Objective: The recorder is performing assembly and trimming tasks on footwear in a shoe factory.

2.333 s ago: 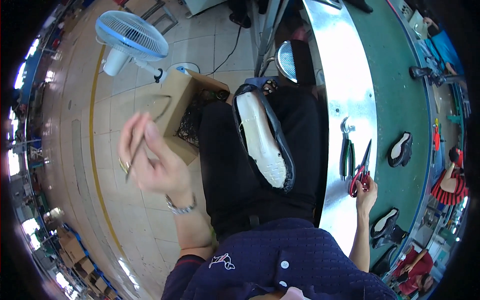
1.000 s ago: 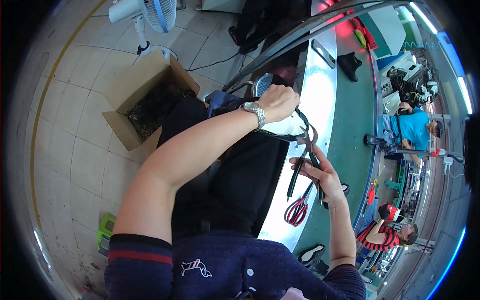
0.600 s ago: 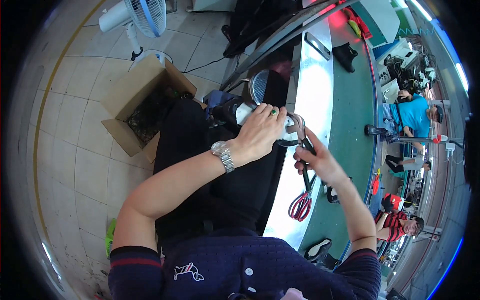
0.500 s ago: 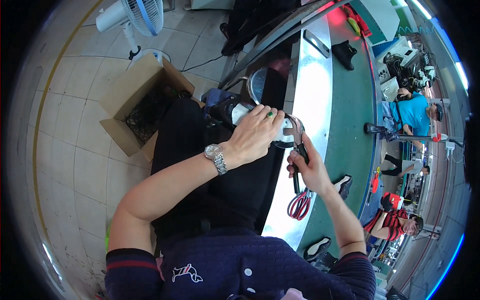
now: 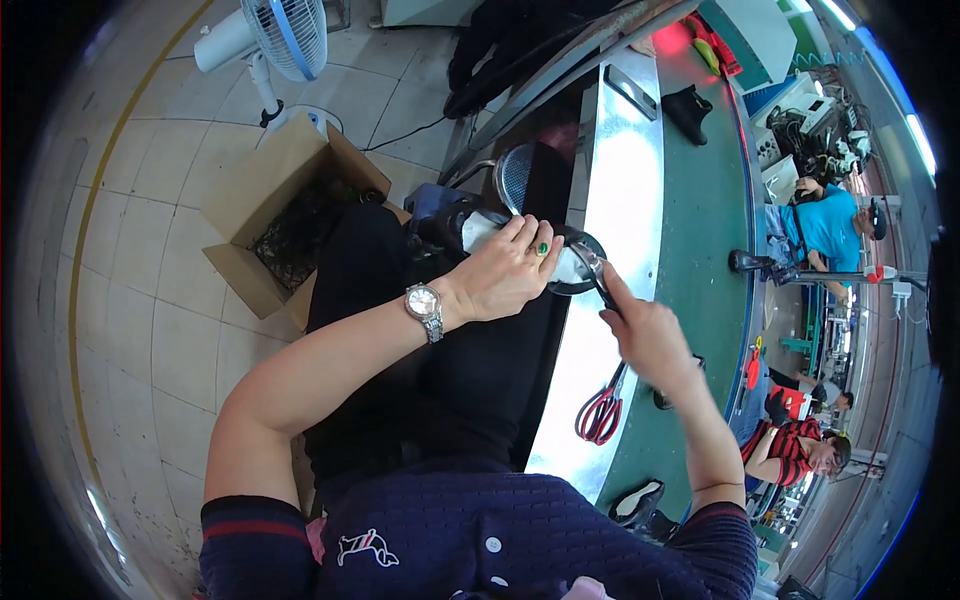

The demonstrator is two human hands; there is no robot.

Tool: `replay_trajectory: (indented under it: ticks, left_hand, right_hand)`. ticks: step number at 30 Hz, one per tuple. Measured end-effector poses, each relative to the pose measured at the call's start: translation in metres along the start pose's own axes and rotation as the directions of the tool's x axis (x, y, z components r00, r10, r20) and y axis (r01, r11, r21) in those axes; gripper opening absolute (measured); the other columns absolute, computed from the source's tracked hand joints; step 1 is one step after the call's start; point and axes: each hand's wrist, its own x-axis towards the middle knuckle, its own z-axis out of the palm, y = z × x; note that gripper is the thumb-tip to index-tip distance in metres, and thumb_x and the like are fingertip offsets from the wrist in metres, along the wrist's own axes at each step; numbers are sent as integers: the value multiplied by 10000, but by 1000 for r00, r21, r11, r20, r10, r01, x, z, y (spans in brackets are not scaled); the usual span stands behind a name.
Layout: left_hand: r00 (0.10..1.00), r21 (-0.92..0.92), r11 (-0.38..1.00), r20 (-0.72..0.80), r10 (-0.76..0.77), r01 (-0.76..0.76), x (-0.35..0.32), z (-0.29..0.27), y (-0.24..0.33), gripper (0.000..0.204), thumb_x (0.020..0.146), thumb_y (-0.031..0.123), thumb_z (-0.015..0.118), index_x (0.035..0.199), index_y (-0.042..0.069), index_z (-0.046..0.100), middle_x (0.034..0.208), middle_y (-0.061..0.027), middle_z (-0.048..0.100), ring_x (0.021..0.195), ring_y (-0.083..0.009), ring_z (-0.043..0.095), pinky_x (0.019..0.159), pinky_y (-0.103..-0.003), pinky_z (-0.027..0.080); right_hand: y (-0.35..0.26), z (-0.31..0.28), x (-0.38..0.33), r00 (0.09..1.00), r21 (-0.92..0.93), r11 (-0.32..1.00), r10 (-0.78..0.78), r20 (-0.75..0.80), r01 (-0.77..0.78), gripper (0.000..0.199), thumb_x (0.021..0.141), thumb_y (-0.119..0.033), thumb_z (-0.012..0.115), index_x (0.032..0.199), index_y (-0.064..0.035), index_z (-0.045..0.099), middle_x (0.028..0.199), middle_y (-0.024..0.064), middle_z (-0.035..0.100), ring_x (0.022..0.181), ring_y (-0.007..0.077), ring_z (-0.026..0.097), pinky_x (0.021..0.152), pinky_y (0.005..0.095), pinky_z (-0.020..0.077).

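Pincers (image 5: 602, 287) moved off bench (image 5: 630, 190) since 1st frame, now gripped in R hand (image 5: 652, 340), at end of black shoe (image 5: 572, 268). L hand (image 5: 505, 275) clamped over shoe, white underside up, btwn lap & bench edge. Hands apart.

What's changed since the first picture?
The right hand let go of the scissors and took the pliers, now at one end of the shoe. The left hand came rightward onto the shoe; its thin tool no longer shows. The shoe turned crosswise toward the bench. Fan and box stay put.
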Motion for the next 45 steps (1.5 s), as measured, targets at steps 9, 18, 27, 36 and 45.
replay_trajectory:
  ticks: [9,18,27,36,45]
  left_hand:
    - [1000,75,997,2,4,-4,4,1,3,485,864,110,550,1272,-147,508,1204,-326,582,1138,-417,575,1023,-438,420]
    - [1000,99,995,-13,-23,25,4,0,8,480,867,109,515,1270,-152,506,1232,-340,564,1151,-417,576,1048,-436,398]
    - [999,105,993,-15,-49,50,4,1,10,473,871,107,511,1269,-150,508,1244,-344,553,1154,-415,571,1041,-442,404]
    - [996,81,993,-32,-89,91,5,-1,15,450,874,80,519,1257,-155,506,1250,-346,546,1180,-431,553,1071,-462,383]
    - [991,87,990,-77,-107,114,3,0,17,400,880,89,544,1214,-130,545,1240,-331,559,1184,-410,559,1071,-464,389]
  right_hand:
    - [-4,22,29,980,544,822,199,6,-170,596,1002,-175,500,1501,-48,200,686,103,629,589,165,630,616,328,524]
    - [3,31,35,967,613,779,239,-90,-135,524,1000,-159,484,1482,-73,295,663,89,613,568,155,630,572,318,526]
    - [-4,21,32,971,680,718,237,-43,-145,501,1002,-154,486,1467,-70,320,665,72,606,576,142,616,570,296,511]
    - [-1,31,32,982,378,925,111,-155,-45,560,996,-159,493,1488,-53,245,698,113,642,585,215,657,584,349,529]
    - [-2,43,32,972,348,937,93,-216,-12,619,976,-174,537,1492,-51,217,679,158,657,582,283,666,595,398,529]
